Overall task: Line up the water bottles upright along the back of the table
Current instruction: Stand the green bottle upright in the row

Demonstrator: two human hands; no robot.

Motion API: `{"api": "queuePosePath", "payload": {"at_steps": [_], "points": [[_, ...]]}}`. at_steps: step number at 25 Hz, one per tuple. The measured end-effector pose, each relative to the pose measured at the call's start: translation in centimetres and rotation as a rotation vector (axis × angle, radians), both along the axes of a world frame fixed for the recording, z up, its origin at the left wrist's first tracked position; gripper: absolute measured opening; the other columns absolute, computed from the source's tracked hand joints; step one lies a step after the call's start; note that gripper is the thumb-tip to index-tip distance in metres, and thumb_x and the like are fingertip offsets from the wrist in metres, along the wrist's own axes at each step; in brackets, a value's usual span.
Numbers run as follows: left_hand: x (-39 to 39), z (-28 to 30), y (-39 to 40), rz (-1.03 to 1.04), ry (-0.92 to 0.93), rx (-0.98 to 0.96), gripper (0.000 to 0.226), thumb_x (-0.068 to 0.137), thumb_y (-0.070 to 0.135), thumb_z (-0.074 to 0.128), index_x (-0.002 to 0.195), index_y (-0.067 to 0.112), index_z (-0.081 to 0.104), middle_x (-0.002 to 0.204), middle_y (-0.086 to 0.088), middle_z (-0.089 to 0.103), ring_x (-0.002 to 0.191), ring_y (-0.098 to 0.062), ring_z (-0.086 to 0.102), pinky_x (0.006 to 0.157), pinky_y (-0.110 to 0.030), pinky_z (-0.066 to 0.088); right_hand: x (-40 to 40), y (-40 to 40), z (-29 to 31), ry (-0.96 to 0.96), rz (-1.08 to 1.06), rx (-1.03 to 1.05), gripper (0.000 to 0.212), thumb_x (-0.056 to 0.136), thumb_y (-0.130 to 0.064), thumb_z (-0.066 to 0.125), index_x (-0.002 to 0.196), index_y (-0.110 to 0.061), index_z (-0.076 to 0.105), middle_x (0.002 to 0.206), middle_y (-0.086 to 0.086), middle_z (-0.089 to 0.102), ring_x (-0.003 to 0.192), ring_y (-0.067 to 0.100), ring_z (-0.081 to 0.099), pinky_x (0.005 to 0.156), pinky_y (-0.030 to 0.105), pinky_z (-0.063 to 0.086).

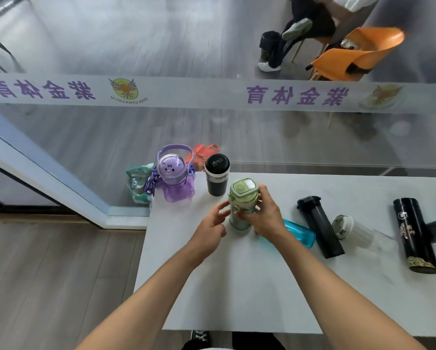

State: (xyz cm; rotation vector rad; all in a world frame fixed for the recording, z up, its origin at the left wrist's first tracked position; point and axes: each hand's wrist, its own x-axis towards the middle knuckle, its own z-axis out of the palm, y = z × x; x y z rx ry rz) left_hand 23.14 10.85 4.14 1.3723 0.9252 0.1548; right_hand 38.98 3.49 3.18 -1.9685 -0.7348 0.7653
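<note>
Right hand (263, 217) gripping upright green bottle (242, 198), greenish contents

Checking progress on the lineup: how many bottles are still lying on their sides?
4, all right of the hands: the blue bottle partly behind the right hand, then the dark bottle, the clear bottle, and the black printed bottle. More may lie beyond the frame's right edge.

Both bare forearms reach forward; the right hand (263, 215) is curled in a grip, the left hand (211, 226) half-open, fingers spread.
</note>
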Motion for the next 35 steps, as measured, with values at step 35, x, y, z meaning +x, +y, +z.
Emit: {"api": "queuePosePath", "payload": {"at_steps": [35], "points": [[13.3,0.6,2.7,0.129,0.013,-0.007,0.081,0.083,-0.015,0.034,0.148,0.033,0.033,0.146,0.009,0.044,0.109,-0.008,0.052,0.086,-0.032,0.051,10.9,4.8,-0.9,-0.092,-0.066,0.007,0.079,0.059,-0.038,0.089,0.124,-0.034,0.043,0.115,-0.006,0.063,0.107,0.018,0.061,0.092,0.039,0.054]]}}
